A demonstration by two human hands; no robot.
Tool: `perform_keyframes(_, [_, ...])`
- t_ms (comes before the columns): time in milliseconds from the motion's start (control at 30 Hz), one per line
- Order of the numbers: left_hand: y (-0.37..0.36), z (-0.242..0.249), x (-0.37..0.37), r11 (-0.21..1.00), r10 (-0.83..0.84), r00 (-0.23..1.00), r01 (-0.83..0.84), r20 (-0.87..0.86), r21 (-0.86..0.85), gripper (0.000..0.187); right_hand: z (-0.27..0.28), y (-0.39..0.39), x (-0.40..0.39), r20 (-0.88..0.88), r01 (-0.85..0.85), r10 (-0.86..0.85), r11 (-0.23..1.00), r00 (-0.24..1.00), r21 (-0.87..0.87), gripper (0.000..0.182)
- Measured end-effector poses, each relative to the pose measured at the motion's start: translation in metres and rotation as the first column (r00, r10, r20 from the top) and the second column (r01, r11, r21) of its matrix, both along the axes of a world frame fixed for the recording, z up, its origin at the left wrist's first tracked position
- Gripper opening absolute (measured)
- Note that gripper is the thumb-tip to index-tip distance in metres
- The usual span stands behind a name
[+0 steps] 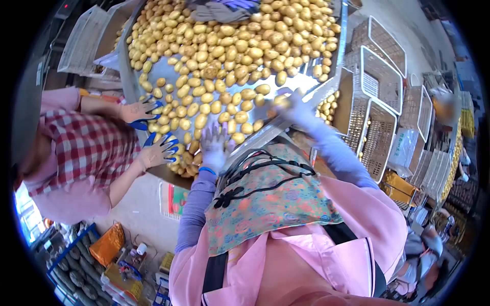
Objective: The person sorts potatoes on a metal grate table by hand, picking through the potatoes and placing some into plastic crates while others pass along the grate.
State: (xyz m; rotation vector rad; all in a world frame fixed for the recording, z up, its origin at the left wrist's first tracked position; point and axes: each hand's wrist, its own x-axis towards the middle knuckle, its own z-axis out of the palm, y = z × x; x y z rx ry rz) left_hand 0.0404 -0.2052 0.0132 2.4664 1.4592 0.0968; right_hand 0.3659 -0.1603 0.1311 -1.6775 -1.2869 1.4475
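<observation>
Many small yellow potatoes (245, 43) lie across a metal sorting table (161, 71). My left hand (214, 145), in a pale glove with a blue band at the wrist, rests among the potatoes at the near edge, its fingers spread. My right hand (294, 109), also gloved, is over the table's right rim. Motion smears its fingers, and whether a potato is in them cannot be made out. A bare patch of metal shines just beyond it.
At the left, a co-worker's two gloved hands (159, 150) touch the potatoes. White plastic crates (380, 79) stand on the right, with more potatoes in a chute or box (326, 109) by the rim. Grey and purple gloves (222, 11) lie on the pile.
</observation>
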Motion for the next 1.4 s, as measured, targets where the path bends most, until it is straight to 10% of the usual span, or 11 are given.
perform_keyframes(167, [0.010,-0.035,-0.078,0.897,0.332,0.942,-0.329,0.042,0.294,0.078,-0.003,-0.030,0.227,0.548,0.239,-0.619,0.756,0.562,0.609,0.044])
perform_keyframes(200, [0.039,-0.009,-0.054,0.853,0.439,0.897,-0.433,0.046,0.292,0.079,0.027,-0.018,0.276,0.219,0.529,-0.758,0.602,0.614,0.598,0.061])
perform_keyframes(233, [0.053,-0.026,-0.039,0.767,0.455,0.885,-0.448,0.104,0.459,0.080,0.007,-0.014,0.321,0.609,0.030,-0.786,0.615,0.109,0.788,0.074])
perform_keyframes(300, [0.074,-0.018,0.017,0.808,0.508,0.861,-0.465,-0.026,0.361,0.076,-0.027,-0.010,0.341,0.511,0.406,-0.707,0.702,0.489,0.585,0.063])
perform_keyframes(333, [0.080,-0.002,0.043,0.883,0.453,0.873,-0.412,-0.179,0.226,0.075,-0.030,-0.005,0.301,0.694,-0.110,-0.585,0.726,0.420,0.678,0.055])
perform_keyframes(433, [0.067,-0.021,0.073,0.898,0.397,0.909,-0.414,0.132,0.150,0.072,-0.061,0.015,0.158,0.615,-0.142,-0.087,0.939,0.784,0.314,0.052])
perform_keyframes(533, [0.033,-0.006,0.028,0.989,0.022,0.985,-0.047,0.173,0.144,0.066,-0.056,0.028,0.053,0.799,-0.582,0.145,0.761,0.583,0.286,0.064])
perform_keyframes(867, [-0.016,-0.025,-0.011,0.864,0.452,0.889,-0.455,0.065,0.213,0.066,-0.081,0.035,-0.104,0.782,-0.888,0.470,0.401,0.410,0.225,0.049])
perform_keyframes(1033, [0.000,0.024,0.013,0.990,0.114,0.987,-0.123,0.109,0.071,0.057,-0.056,0.063,-0.080,0.516,-0.467,0.255,0.818,0.818,0.335,0.026])
perform_keyframes(1167, [0.015,0.019,-0.010,0.939,0.263,0.963,-0.270,0.059,0.211,0.053,-0.090,0.092,-0.019,0.864,-0.504,0.058,0.831,0.500,0.236,0.033])
perform_keyframes(1400, [0.094,0.010,0.064,0.983,0.096,0.991,-0.109,0.093,0.150,0.050,-0.104,0.093,-0.031,0.728,-0.472,0.338,0.881,0.596,-0.023,0.028])
